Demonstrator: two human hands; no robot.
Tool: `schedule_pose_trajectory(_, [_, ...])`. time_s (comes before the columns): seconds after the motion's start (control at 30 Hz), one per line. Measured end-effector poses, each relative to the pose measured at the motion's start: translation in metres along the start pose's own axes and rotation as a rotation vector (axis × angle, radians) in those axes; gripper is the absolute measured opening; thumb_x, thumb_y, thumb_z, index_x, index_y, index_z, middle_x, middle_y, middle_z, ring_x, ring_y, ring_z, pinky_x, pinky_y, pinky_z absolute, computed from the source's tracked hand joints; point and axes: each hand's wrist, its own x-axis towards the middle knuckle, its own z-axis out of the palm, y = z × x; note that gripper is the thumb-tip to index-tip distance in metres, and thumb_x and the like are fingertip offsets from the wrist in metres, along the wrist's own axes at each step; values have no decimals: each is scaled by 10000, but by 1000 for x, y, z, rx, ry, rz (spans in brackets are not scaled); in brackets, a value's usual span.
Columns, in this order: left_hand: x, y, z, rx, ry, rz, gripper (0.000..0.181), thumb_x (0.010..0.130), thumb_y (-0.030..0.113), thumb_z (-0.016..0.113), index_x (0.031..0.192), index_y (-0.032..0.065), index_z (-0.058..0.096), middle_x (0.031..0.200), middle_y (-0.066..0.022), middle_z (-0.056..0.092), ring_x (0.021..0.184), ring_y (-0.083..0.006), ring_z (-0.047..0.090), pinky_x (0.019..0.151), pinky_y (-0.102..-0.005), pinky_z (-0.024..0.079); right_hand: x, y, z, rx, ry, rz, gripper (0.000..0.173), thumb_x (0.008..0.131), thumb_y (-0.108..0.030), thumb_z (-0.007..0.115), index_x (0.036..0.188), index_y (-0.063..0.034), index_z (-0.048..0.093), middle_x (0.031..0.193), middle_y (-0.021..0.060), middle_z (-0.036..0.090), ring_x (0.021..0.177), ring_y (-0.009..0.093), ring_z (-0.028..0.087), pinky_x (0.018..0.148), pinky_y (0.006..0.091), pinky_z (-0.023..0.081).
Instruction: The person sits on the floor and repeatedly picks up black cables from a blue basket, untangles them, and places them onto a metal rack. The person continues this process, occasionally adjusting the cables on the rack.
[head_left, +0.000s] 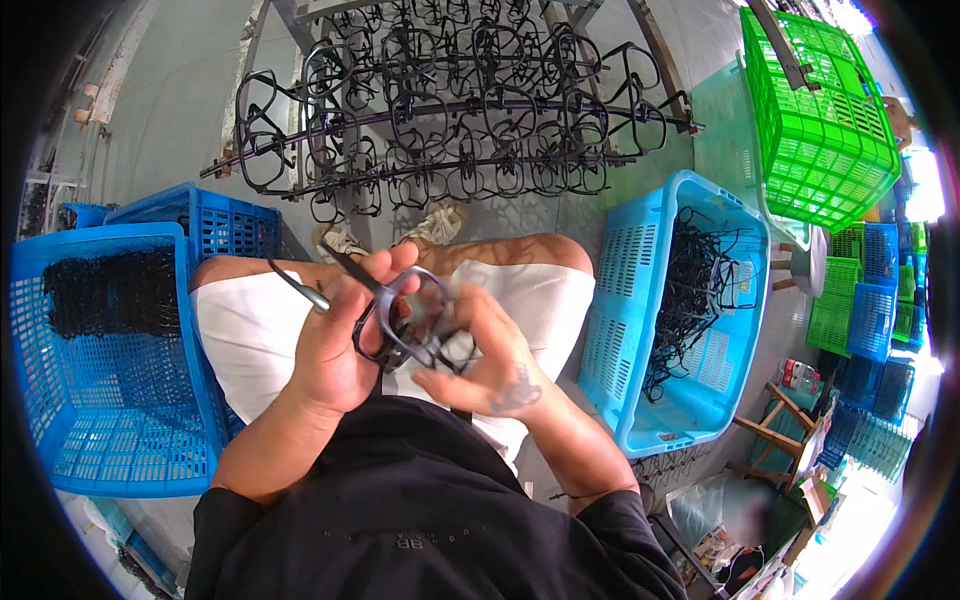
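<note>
My left hand holds dark eyeglass frames above my lap, near the fingers and palm. One rim has a greyish sheen, and a temple arm sticks out past the fingers to the upper left. More dark rims show beneath, partly hidden, so I cannot tell how many pairs there are. My right hand is at the right end of the frames, fingers above and thumb below. Motion blurs it, and its grip on them is unclear. Under both hands are the white shorts on my spread knees.
Ahead, a metal rack carries rows of dark frames on bars. A blue crate at my left holds packed dark pieces; a light-blue crate at my right holds tangled frames. A green crate, a stool and stacked crates stand farther right.
</note>
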Motion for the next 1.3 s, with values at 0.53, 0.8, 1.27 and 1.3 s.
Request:
schedule_pose_trajectory(0.53, [-12,11,-19,-226,157,-478,415,896,214,466,1295,101,474,1089,-75,613,964,-194,589,892,-430,485,55,78,-275,138,862,378,385,925,-210,548,1260,-24,520,883,50,633,442,81,397,475,241,422])
schedule_pose_trajectory(0.8, [-35,-11,-37,-1,200,-559,696,914,619,300,1303,67,466,1155,-152,598,1034,-258,603,897,-389,477,82,106,-303,331,628,347,303,885,-187,584,1152,-46,576,837,82,623,420,94,416,506,282,469])
schedule_pose_trajectory(1.27, [-79,-5,-73,1173,199,-305,168,928,110,488,842,-10,568,784,-72,642,760,-140,603,715,-272,466,62,123,-318,595,340,385,850,850,-751,235,1201,-50,564,1038,44,631,816,144,569,696,225,388])
schedule_pose_trajectory(1.3, [-84,-2,-74,1150,221,-251,170,929,116,488,831,-7,552,768,-70,633,748,-135,601,708,-269,467,62,126,-316,627,393,383,876,841,-766,219,1192,-43,568,1036,49,631,832,157,579,710,241,395])
